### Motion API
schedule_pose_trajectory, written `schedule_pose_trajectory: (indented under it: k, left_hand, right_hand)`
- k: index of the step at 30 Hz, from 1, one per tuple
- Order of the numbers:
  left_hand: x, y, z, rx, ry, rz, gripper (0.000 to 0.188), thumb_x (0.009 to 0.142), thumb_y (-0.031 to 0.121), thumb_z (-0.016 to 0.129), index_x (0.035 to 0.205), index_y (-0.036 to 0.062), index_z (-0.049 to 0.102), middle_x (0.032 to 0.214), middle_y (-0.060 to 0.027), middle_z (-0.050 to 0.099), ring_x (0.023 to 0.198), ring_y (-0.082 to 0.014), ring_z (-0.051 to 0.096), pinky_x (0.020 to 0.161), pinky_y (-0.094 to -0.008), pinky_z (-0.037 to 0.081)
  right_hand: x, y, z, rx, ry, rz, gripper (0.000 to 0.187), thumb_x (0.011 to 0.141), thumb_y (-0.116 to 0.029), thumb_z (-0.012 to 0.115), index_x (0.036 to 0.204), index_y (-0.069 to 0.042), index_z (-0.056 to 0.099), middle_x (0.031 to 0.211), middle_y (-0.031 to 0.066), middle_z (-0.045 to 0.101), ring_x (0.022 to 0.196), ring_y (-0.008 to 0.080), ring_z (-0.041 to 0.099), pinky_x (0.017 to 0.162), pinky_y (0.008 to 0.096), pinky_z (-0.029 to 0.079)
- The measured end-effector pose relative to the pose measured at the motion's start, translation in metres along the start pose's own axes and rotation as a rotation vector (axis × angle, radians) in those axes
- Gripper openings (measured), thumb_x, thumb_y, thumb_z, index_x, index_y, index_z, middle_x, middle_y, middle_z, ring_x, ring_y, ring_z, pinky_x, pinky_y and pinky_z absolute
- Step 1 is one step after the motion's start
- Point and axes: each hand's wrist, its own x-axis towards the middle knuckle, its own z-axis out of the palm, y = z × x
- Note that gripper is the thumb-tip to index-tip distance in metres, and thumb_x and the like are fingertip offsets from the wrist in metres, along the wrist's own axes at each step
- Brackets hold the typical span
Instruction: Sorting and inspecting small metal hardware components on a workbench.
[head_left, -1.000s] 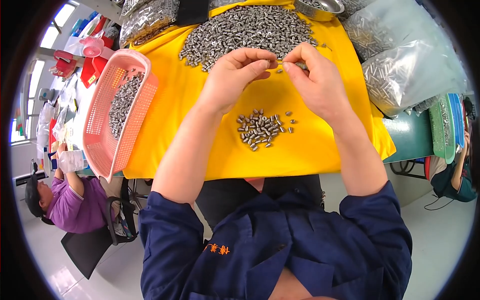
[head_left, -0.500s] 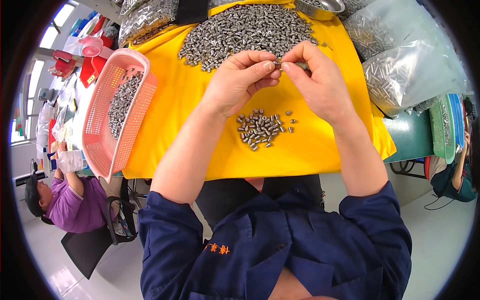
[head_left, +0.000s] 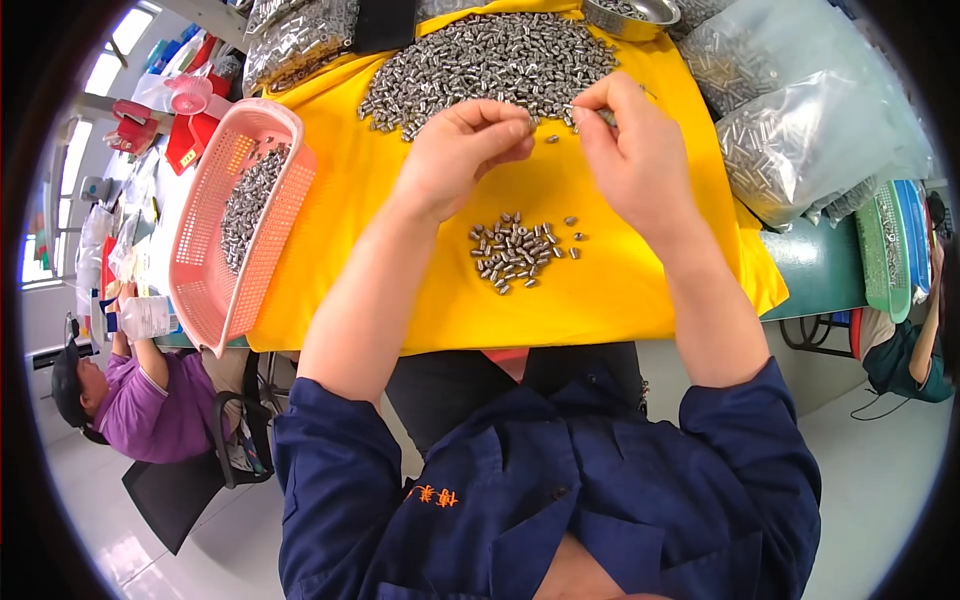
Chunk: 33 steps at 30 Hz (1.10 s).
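A large pile of small metal cylindrical fittings (head_left: 480, 70) covers the far part of the yellow cloth (head_left: 400, 300). My left hand (head_left: 465, 155), at the pile's near edge, has thumb and fingertips pinched together; anything between them is hidden. To its right, my right hand (head_left: 640, 160) is closed around a small, slim greenish piece (head_left: 606, 117), mostly covered by the fingers. One loose fitting (head_left: 552, 139) shows between the hands, apart from the pile. Nearer me, between my forearms, sits a smaller heap of fittings (head_left: 515, 252), with several strays at its right.
At left a pink perforated basket (head_left: 240, 220) holds more fittings. Clear bags of metal parts (head_left: 770, 150) stand at right, a metal bowl (head_left: 635, 15) at the far edge. A green basket (head_left: 885, 260) is further right. Co-workers sit at left (head_left: 160, 405) and right.
My hands have drawn apart, the left one slightly leftward. A single fitting now shows in the gap between them. The heap near me looks much the same.
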Motion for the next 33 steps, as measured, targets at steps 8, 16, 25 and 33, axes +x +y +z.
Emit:
schedule_pose_trajectory:
  k: [8, 16, 25, 33]
  left_hand:
    - [-0.01, 0.009, 0.022, 0.981, -0.127, 0.253, 0.016, 0.073, 0.008, 0.06, 0.088, 0.0031, 0.063, 0.081, -0.0054, 0.062, 0.073, -0.0134, 0.059, 0.068, -0.0257, 0.047]
    - [0.027, -0.014, 0.023, 1.507, 0.031, 0.488, 0.015, 0.073, 0.015, 0.06, 0.085, 0.0064, 0.064, 0.086, -0.0135, 0.061, 0.074, -0.0282, 0.06, 0.068, -0.0334, 0.047]
    - [0.0, -0.001, 0.012, 0.254, -0.023, 0.154, 0.016, 0.077, 0.001, 0.062, 0.092, -0.0017, 0.057, 0.083, -0.0078, 0.062, 0.076, -0.0141, 0.061, 0.071, -0.024, 0.049]
    - [-0.003, -0.003, 0.009, 0.186, -0.044, 0.17, 0.017, 0.076, 0.0, 0.063, 0.092, -0.0027, 0.059, 0.083, -0.0085, 0.063, 0.077, -0.0139, 0.061, 0.073, -0.0239, 0.05]
  right_hand:
    - [0.005, -0.002, -0.01, 0.139, 0.021, 0.121, 0.006, 0.079, -0.007, 0.053, 0.082, -0.002, 0.052, 0.065, 0.0073, 0.056, 0.051, 0.0131, 0.049, 0.048, 0.0267, 0.039]
    - [0.007, 0.007, -0.004, 0.155, 0.056, 0.124, 0.007, 0.078, -0.009, 0.053, 0.082, -0.003, 0.052, 0.067, 0.0072, 0.057, 0.051, 0.0158, 0.05, 0.049, 0.0278, 0.039]
    - [0.005, 0.001, -0.009, 0.163, -0.16, 0.178, 0.007, 0.078, -0.009, 0.054, 0.08, -0.003, 0.052, 0.064, 0.0074, 0.055, 0.053, 0.0149, 0.048, 0.05, 0.0275, 0.038]
    - [0.004, 0.001, -0.004, 0.22, -0.242, 0.162, 0.006, 0.078, -0.008, 0.052, 0.079, -0.002, 0.051, 0.061, 0.0075, 0.053, 0.052, 0.0142, 0.047, 0.05, 0.0278, 0.037]
